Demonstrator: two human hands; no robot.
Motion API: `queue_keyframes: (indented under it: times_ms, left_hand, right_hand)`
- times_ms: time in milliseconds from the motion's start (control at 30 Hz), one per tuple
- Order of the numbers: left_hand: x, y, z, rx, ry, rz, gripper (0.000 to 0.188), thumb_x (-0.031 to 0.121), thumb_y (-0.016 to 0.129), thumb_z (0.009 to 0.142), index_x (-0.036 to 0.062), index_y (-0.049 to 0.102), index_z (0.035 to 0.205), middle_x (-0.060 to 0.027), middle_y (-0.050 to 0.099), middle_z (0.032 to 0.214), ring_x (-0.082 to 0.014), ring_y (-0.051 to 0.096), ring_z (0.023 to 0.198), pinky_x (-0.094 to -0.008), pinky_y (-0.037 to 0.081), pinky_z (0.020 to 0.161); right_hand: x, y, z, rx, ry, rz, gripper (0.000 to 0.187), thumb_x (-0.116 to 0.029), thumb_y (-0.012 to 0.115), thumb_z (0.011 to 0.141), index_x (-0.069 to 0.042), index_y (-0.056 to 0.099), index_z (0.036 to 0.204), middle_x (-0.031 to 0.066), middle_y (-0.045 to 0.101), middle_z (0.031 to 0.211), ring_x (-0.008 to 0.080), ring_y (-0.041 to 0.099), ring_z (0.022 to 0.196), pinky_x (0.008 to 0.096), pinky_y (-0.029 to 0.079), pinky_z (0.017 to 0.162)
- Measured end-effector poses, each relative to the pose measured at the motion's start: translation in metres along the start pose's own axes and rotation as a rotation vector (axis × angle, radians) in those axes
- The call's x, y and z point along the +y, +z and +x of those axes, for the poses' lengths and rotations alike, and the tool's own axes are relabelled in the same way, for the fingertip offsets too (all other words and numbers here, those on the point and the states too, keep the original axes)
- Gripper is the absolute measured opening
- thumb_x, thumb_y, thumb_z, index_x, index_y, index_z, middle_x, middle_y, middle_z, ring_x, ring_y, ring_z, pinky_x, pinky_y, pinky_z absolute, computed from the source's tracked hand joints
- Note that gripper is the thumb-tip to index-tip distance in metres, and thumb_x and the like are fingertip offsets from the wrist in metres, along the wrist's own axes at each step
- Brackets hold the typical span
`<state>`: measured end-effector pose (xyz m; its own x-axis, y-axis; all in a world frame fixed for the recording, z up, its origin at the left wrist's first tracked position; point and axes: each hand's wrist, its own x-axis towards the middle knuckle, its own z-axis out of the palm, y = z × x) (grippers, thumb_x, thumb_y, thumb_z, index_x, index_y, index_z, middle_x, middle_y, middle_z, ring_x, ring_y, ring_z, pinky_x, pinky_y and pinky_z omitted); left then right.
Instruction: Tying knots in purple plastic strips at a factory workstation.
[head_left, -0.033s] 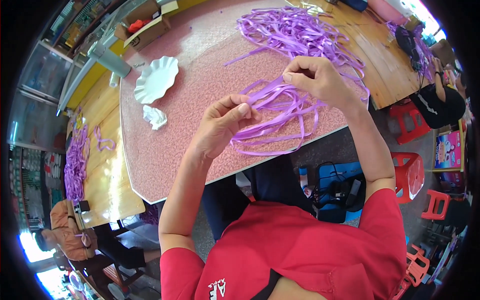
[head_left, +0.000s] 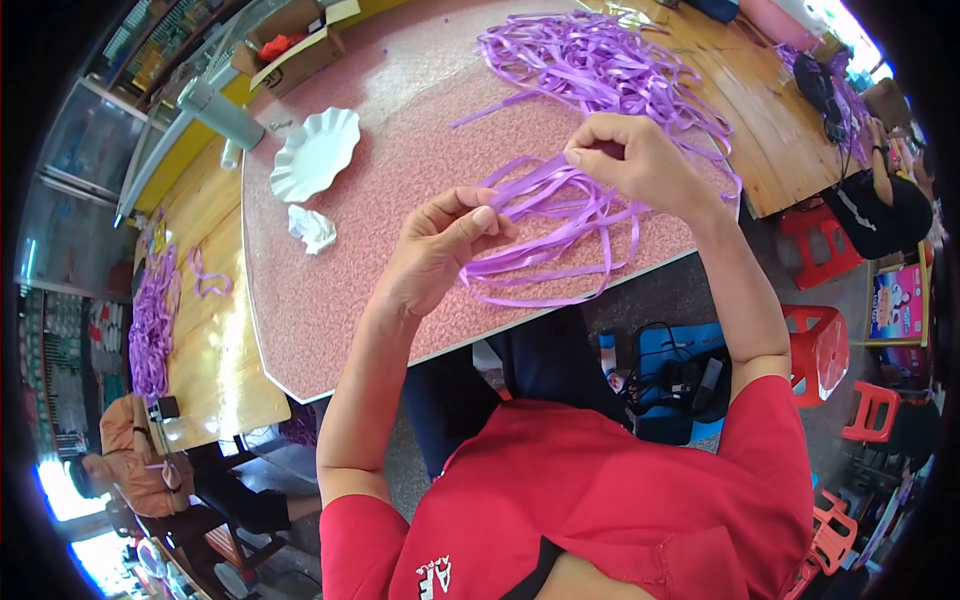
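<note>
My left hand (head_left: pixel 440 245) pinches one part of a bundle of shiny purple ribbons (head_left: pixel 585 240) between thumb and fingers. Further right and a little farther off, my right hand (head_left: pixel 635 160) grips the same ribbons, thumb against curled forefinger. Between both hands the strands run fairly taut, while loose loops hang below and lie over the near edge of the pink speckled tabletop (head_left: pixel 400 110). A large tangled pile of purple ribbons (head_left: pixel 600 65) rests beyond my right hand. The exact fingertip contact is partly hidden by the fingers.
Left on the pink top are a white scalloped plate (head_left: pixel 315 155) and crumpled white tissue (head_left: pixel 312 230). A grey-green tumbler (head_left: pixel 222 115) and cardboard box (head_left: pixel 300 60) stand farther back. More ribbons (head_left: pixel 152 325) cover the left wooden table, near a seated person (head_left: pixel 135 440). Red stools (head_left: pixel 820 240) stand right.
</note>
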<state>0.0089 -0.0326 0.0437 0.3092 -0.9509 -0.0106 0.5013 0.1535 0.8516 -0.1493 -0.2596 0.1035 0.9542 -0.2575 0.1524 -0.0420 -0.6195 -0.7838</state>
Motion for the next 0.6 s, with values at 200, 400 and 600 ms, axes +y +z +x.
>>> queue_keyframes:
  times_ms: [200,400,600]
  left_hand:
    - [0.019,-0.008,-0.031,0.101,0.013,0.423,0.024,0.017,0.067,0.094,-0.0002,0.065,0.111,-0.0077,0.070,0.096,-0.0126,0.065,0.092,-0.0270,0.049,0.085]
    - [0.026,-0.005,-0.053,0.196,0.084,0.617,0.024,0.019,0.065,0.096,-0.0019,0.065,0.108,-0.0070,0.070,0.094,-0.0122,0.065,0.088,-0.0281,0.051,0.084]
    - [0.012,-0.016,-0.060,0.345,0.214,0.529,0.048,0.041,0.043,0.105,-0.0024,0.063,0.110,-0.0110,0.069,0.095,-0.0171,0.065,0.091,-0.0330,0.050,0.088]
  right_hand:
    - [-0.019,0.061,0.011,-0.081,-0.284,-0.032,0.043,-0.021,0.069,0.090,-0.002,0.062,0.128,0.0162,0.063,0.124,0.0240,0.059,0.118,0.0350,0.045,0.101]
    - [-0.034,0.106,0.012,-0.132,-0.043,0.408,0.017,-0.009,0.067,0.093,0.003,0.070,0.105,0.0033,0.070,0.087,0.0056,0.060,0.077,0.0219,0.048,0.067]
    - [-0.048,0.108,0.009,-0.079,-0.158,0.321,0.008,-0.005,0.067,0.091,0.002,0.069,0.094,0.0021,0.066,0.083,0.0058,0.059,0.076,0.0226,0.047,0.065]
